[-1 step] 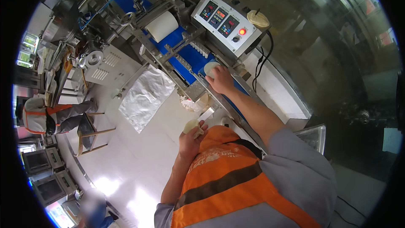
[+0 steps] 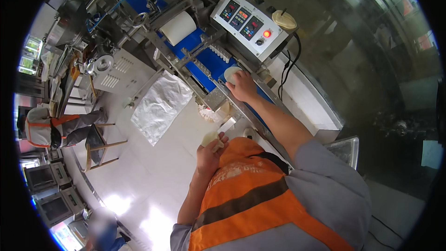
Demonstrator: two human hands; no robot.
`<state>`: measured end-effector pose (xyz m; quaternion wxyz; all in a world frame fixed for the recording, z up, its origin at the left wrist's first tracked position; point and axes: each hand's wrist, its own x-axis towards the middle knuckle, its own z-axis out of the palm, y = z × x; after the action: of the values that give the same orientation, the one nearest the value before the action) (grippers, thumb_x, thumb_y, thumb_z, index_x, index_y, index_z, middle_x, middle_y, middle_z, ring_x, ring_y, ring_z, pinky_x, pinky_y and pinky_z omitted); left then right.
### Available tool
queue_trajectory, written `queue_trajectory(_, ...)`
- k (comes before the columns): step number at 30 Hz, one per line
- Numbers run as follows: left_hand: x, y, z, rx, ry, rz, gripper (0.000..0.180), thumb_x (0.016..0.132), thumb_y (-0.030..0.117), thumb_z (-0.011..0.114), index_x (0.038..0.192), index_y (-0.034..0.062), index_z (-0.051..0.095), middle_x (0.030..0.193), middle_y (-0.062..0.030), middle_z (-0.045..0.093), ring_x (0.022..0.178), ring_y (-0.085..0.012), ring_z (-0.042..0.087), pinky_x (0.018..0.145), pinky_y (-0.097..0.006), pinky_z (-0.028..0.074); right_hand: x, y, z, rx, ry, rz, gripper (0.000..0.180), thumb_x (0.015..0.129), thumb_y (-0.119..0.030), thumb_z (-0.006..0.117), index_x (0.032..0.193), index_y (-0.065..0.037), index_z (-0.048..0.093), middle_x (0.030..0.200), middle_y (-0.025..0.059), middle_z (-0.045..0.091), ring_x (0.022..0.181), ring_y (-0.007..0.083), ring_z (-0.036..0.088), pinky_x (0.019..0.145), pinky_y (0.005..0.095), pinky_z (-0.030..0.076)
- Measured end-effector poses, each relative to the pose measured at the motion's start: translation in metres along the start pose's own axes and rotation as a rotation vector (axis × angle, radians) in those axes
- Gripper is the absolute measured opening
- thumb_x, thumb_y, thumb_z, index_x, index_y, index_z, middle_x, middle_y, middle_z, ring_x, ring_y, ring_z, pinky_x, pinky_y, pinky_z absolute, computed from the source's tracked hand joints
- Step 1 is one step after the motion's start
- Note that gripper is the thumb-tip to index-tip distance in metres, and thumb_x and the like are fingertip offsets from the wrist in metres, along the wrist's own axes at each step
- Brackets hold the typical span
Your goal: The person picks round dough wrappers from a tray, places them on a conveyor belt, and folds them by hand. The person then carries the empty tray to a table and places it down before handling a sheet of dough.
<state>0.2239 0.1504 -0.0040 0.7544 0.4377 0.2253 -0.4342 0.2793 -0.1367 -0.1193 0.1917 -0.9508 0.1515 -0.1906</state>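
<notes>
In my right hand (image 2: 242, 86) is the edge of a thin, pale dough round (image 2: 231, 74), pinched over the blue conveyor belt (image 2: 214, 66). Whether the round lies on the belt or just above it, I cannot tell. My left hand (image 2: 209, 157), in front of my orange apron, has its fingers curled round another pale dough round (image 2: 210, 138). Part of that piece hides behind the fingers, and it looks folded or stacked. Just ahead of my right hand, a row of small white rollers (image 2: 220, 54) runs across the belt.
Farther up the belt sits a large white roller (image 2: 178, 29). A control box (image 2: 249, 26) with a lit red button stands to its right. White sheeting (image 2: 161, 108) lies left of the machine. A metal tray (image 2: 344, 152) is at the right; a person (image 2: 44, 128) is at the far left.
My right hand and its dough round have shifted very slightly to the left. My left hand looks almost unmoved, still around its dough.
</notes>
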Motion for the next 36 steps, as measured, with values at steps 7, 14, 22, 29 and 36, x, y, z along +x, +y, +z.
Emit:
queue_trajectory(7, 0.007, -0.001, -0.011, 0.297, -0.12, 0.092, 0.039, 0.092, -0.002, 0.051, 0.13, -0.0096, 0.048, 0.122, -0.0183, 0.061, 0.105, -0.0296, 0.064, 0.09, -0.04, 0.058, -0.05, -0.023, -0.032, 0.175, 0.144, 0.128, 0.03, 0.084, -0.024, 0.074, 0.106, -0.006, 0.062, 0.111, 0.0147, 0.063, 0.105, 0.0355, 0.059, 0.09, 0.0454, 0.049)
queue_trajectory(14, 0.024, -0.01, 0.011, 0.416, -0.114, -0.091, 0.032, 0.095, -0.003, 0.052, 0.127, 0.0031, 0.053, 0.105, -0.0101, 0.063, 0.075, -0.012, 0.055, 0.063, -0.025, 0.044, -0.155, -0.037, -0.147, 0.334, 0.301, 0.211, 0.021, 0.084, -0.018, 0.075, 0.1, -0.009, 0.066, 0.103, 0.0083, 0.067, 0.096, 0.0304, 0.063, 0.084, 0.0406, 0.052)
queue_trajectory(22, 0.042, -0.042, 0.06, 0.682, -0.34, -0.309, 0.031, 0.095, 0.0, 0.052, 0.126, 0.0007, 0.053, 0.103, -0.0103, 0.066, 0.073, -0.0146, 0.059, 0.063, -0.027, 0.048, -0.351, 0.065, -0.278, -0.149, 0.924, 1.273, 0.014, 0.087, -0.018, 0.068, 0.097, -0.01, 0.072, 0.093, 0.0122, 0.072, 0.086, 0.0278, 0.069, 0.076, 0.0381, 0.055)
queue_trajectory(29, 0.035, -0.079, 0.096, 0.796, -0.52, -0.436, 0.04, 0.089, 0.002, 0.052, 0.129, -0.0041, 0.052, 0.121, -0.0159, 0.063, 0.111, -0.0295, 0.064, 0.093, -0.041, 0.055, -0.591, 0.061, -0.27, -0.091, 0.418, 1.783, 0.032, 0.077, -0.036, 0.073, 0.097, -0.011, 0.076, 0.096, 0.0132, 0.074, 0.09, 0.0309, 0.071, 0.081, 0.0401, 0.056)
queue_trajectory(36, 0.024, -0.109, 0.116, 0.806, -0.542, -0.53, 0.037, 0.095, 0.004, 0.05, 0.131, -0.0068, 0.049, 0.126, -0.0205, 0.062, 0.11, -0.032, 0.065, 0.091, -0.041, 0.057, -0.534, 0.025, -0.228, 0.004, 0.278, 1.667, 0.031, 0.072, -0.034, 0.073, 0.088, -0.008, 0.077, 0.091, 0.016, 0.073, 0.088, 0.0337, 0.07, 0.08, 0.0423, 0.055)
